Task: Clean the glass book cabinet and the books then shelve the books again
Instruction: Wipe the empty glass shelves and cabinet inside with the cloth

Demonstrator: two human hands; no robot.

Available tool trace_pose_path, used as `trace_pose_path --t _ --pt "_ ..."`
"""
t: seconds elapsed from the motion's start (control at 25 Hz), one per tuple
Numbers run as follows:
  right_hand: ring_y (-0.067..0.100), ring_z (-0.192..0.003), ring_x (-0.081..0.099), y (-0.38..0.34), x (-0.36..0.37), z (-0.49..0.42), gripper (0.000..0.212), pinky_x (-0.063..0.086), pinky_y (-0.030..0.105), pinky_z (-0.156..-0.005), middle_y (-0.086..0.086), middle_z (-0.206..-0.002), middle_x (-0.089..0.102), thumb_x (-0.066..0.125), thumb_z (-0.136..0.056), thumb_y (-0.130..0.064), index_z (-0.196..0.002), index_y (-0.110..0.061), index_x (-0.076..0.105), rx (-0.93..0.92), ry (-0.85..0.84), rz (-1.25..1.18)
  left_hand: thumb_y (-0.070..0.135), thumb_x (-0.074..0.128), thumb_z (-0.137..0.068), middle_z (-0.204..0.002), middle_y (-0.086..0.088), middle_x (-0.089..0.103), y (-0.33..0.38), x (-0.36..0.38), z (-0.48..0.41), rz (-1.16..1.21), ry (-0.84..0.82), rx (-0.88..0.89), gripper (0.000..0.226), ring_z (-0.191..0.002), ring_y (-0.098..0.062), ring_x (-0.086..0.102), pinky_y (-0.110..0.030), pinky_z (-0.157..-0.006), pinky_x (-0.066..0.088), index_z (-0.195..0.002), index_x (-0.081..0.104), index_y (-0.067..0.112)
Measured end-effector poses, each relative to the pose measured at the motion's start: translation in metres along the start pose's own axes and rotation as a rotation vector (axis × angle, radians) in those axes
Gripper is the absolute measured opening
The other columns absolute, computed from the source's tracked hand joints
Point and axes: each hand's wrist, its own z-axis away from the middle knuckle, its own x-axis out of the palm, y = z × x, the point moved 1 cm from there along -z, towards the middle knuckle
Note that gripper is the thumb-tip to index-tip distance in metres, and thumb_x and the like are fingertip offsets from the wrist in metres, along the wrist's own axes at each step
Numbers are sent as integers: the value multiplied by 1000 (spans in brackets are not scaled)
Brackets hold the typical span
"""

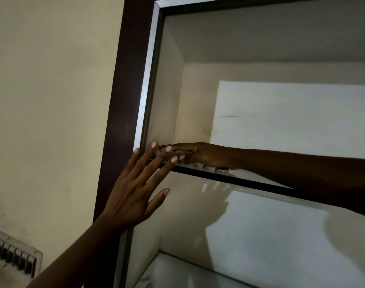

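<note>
The book cabinet has a dark brown frame (123,113) with a silvery inner trim (146,84) and pale inner walls. A glass shelf (250,185) with a dark front edge crosses it. My left hand (134,190) is raised with straight, spread fingers, its fingertips lying over the frame's inner edge at shelf height. My right hand (196,154) reaches in from the right and lies low on the shelf, in the left corner. Its fingertips are partly hidden behind my left fingers, next to a small dark shape I cannot identify. No books are in view.
A cream wall (53,100) lies left of the cabinet, with a switch panel (13,254) at the lower left. A lower shelf (177,267) shows at the bottom. Bright patches of light fall on the cabinet's back wall (291,113).
</note>
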Motion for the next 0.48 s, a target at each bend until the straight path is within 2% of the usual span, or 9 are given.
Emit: trace_pose_path --t 0.08,0.24,0.36,0.48 --pt "-5 -124 37 -8 4 18 45 27 1 -98 -11 -138 39 42 -98 -12 -142 -16 33 -39 6 9 42 23 -100 -158 3 6 3 0 5 41 -1 -23 56 -145 -25 13 -46 -117 14 -151 7 22" --pt "3 -131 35 -22 0 52 41 25 11 -108 -4 -143 39 45 -97 -11 -136 -23 37 -132 43 156 37 26 -100 -156 2 12 5 -7 4 107 -6 -60 56 -144 -26 14 -47 -117 15 -151 10 20" --pt "5 -132 37 -28 3 87 36 28 18 -109 -5 -143 43 46 -96 -20 -131 -27 47 -234 128 403 35 29 -100 -155 1 15 27 -5 24 153 1 -134 56 -144 -26 15 -46 -117 13 -151 9 22" --pt "11 -126 43 -37 19 117 34 31 20 -102 5 -136 51 41 -95 -20 -125 -15 58 -426 157 720 32 32 -99 -157 2 12 73 0 53 246 8 -165 56 -144 -27 17 -49 -116 15 -150 13 21"
